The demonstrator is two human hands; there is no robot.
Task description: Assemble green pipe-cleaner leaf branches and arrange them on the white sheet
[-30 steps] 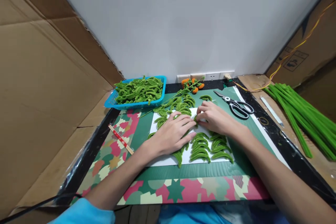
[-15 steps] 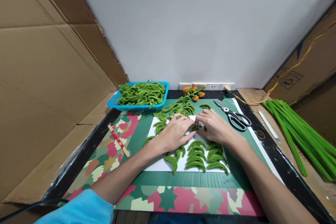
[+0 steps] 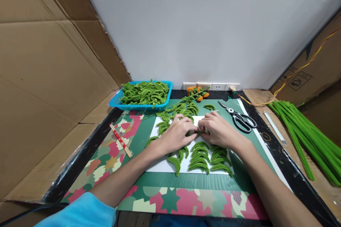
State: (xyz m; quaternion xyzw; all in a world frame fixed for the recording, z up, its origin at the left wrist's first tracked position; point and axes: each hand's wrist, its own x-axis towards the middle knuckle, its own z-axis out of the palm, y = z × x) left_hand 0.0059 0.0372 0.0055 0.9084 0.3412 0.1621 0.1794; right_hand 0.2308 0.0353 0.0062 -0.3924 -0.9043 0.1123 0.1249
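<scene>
Over a white sheet, both of my hands meet at a small green fuzzy piece. My left hand pinches its left end between thumb and fingertips. The right end is between the curled fingers of my right hand, which partly hide it. Just below, curved green leaves lie in a stacked column, with another column to their right. More curved leaves rest under and beside my left wrist, and others lie along the sheet's left edge.
A blue basket full of green fuzzy pieces stands at the back left. Orange flowers on a green stem lie behind my hands. Black-handled scissors, a white pen-like tool and green stems are right; wrapped chopsticks left.
My hands have drawn slightly closer around the small green piece, and the fingers of my right hand are more curled. The camera view has shifted a little.
</scene>
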